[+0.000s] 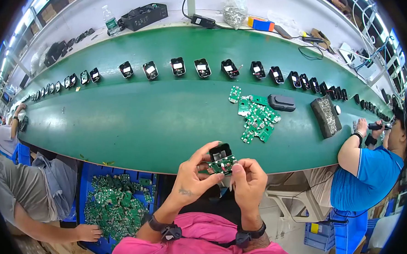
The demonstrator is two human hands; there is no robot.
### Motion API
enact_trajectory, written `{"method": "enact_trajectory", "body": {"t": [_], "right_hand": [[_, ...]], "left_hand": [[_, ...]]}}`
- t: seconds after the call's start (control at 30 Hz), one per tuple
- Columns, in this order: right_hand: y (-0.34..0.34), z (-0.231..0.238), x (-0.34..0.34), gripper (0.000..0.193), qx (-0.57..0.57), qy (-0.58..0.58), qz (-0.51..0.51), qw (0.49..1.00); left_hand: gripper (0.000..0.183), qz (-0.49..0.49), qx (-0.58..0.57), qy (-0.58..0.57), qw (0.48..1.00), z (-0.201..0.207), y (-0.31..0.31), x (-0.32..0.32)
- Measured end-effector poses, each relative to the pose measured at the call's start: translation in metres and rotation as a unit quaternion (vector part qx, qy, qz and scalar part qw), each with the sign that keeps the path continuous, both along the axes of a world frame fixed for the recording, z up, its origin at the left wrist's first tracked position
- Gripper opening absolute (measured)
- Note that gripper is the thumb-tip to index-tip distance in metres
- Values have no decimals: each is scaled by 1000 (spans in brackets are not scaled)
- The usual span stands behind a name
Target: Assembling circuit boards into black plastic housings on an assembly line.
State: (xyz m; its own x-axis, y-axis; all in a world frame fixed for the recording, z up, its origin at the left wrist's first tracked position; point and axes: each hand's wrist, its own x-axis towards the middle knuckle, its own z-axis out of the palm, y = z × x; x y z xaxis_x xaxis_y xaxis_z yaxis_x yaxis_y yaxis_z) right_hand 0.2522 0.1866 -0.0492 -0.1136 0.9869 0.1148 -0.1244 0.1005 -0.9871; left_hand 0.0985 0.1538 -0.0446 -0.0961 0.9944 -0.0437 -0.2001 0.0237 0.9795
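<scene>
At the near edge of the bench, my left hand (191, 177) is closed around a small black plastic housing (220, 151), thumb and fingers on either side. A green circuit board (222, 164) with small parts on it lies across the housing's lower part; I cannot tell how far it is seated. My right hand (249, 174) pinches the board's right end between thumb and fingers. Beyond my hands, to the right, a loose pile of green circuit boards (258, 117) lies on the green bench (166, 115). Beside the pile rests a dark grey oblong case (282, 102).
A row of black housings (178, 66) runs along the bench. A dark box of small metal parts (326, 116) stands at right. Below left is a blue bin (84, 179) of circuit boards, with a co-worker's hand (88, 233) at it. Another co-worker (359, 165) sits at right.
</scene>
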Motion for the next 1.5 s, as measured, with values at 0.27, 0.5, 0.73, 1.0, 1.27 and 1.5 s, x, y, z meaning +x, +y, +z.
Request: {"method": "enact_trajectory", "body": {"t": [0.27, 0.5, 0.73, 1.0, 1.27, 1.5], "right_hand": [[1, -6, 6, 14, -119, 83, 66, 987], [10, 14, 15, 26, -79, 74, 95, 990], [16, 11, 22, 31, -53, 39, 153, 986], [-1, 21, 15, 20, 7, -18, 82, 996], [3, 25, 25, 18, 12, -26, 55, 998], [0, 30, 28, 18, 32, 0, 108, 994]], "left_hand": [[79, -33, -8, 34, 999, -1, -7, -3], [88, -75, -6, -95, 993, 9, -2, -2], [71, -68, 38, -36, 996, 9, 1, 6], [51, 6, 129, 130, 983, 9, 4, 12], [50, 81, 220, 331, 914, 6, 11, 17], [51, 31, 141, 223, 964, 12, 10, 20]]}}
